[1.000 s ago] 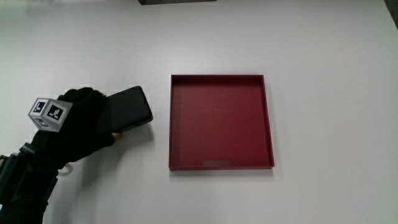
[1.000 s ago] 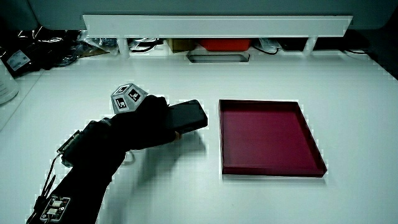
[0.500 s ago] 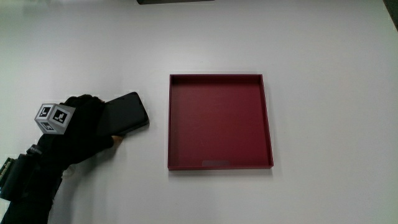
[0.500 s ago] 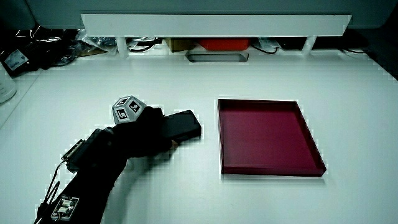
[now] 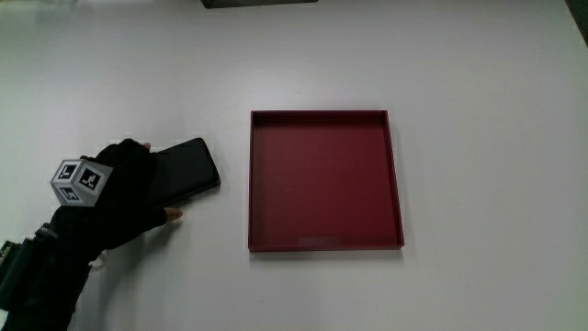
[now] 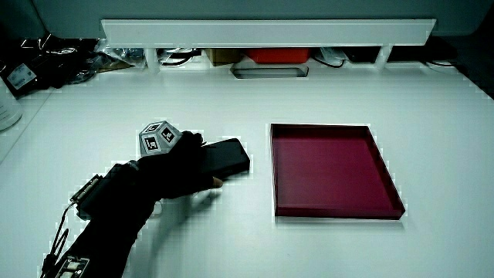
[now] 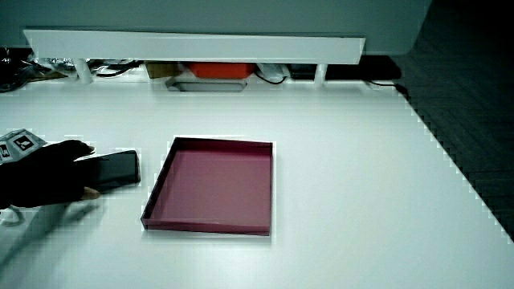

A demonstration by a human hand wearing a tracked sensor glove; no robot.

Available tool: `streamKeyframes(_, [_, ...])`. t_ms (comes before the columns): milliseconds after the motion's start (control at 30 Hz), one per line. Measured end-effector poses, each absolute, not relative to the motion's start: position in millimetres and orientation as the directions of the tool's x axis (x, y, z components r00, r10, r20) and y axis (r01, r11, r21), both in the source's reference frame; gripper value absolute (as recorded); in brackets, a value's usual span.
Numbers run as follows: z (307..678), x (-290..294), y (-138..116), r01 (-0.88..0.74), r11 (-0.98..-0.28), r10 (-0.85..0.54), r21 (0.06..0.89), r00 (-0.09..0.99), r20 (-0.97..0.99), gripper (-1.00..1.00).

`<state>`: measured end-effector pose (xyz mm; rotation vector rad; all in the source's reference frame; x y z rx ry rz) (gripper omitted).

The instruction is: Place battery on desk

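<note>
The battery (image 5: 188,172) is a flat black slab lying on the white desk (image 5: 459,74), beside the red tray (image 5: 250,184). The gloved hand (image 5: 119,198), with its patterned cube (image 5: 78,180), lies over the end of the battery away from the tray. Its fingers rest loosely on that end and hide it. The bare thumb tip (image 5: 174,214) sits on the desk, slightly apart from the battery's near edge. Both side views show the battery (image 6: 225,157) (image 7: 116,169) flat on the desk with the hand (image 6: 181,166) (image 7: 44,175) over one end.
The red tray (image 6: 337,212) (image 7: 205,227) holds nothing. A low white partition (image 6: 262,31) with cables and small items under it runs along the desk's far edge. A dark object (image 5: 257,3) shows at that edge in the main view.
The battery has come down flat on the desk and stopped a little farther from the tray. The hand has eased slightly toward the person, and the thumb has come off the battery's edge.
</note>
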<state>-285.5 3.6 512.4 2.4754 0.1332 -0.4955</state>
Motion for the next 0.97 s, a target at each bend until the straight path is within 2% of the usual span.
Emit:
streamKeyframes(100, [487, -277, 9, 0.230, -0.838, 0.008, 0.496, 0.912, -0.409, -0.82])
streamKeyframes(167, [465, -271, 14, 0.226, -0.830, -0.028, 0.509, 0.896, -0.442, -0.94])
streamKeyframes(233, [438, -257, 18, 0.277, -0.829, 0.044, 0.485, 0.898, -0.437, -1.00])
streamKeyframes(267, [434, -252, 20, 0.344, -0.830, 0.141, 0.439, 0.891, -0.431, -1.00])
streamKeyframes(300, [421, -243, 22, 0.351, -0.826, 0.195, 0.441, 0.912, -0.361, -1.00])
streamKeyframes(367, [413, -231, 30, 0.435, -0.790, 0.273, 0.433, 0.881, -0.386, -1.00])
streamKeyframes(533, [394, -199, 51, 0.558, -0.702, 0.353, 0.442, 0.812, -0.465, -1.00])
streamKeyframes(567, [398, -197, 56, 0.570, -0.684, 0.250, 0.456, 0.770, -0.587, -1.00])
streamKeyframes(667, [392, -187, 62, 0.622, -0.665, 0.251, 0.414, 0.708, -0.660, -1.00])
streamKeyframes(767, [385, -175, 64, 0.684, -0.632, 0.382, 0.365, 0.685, -0.621, -1.00])
streamKeyframes(833, [395, -172, 70, 0.679, -0.624, 0.292, 0.387, 0.662, -0.690, -1.00])
streamKeyframes(967, [397, -166, 72, 0.691, -0.607, 0.307, 0.392, 0.659, -0.687, -1.00])
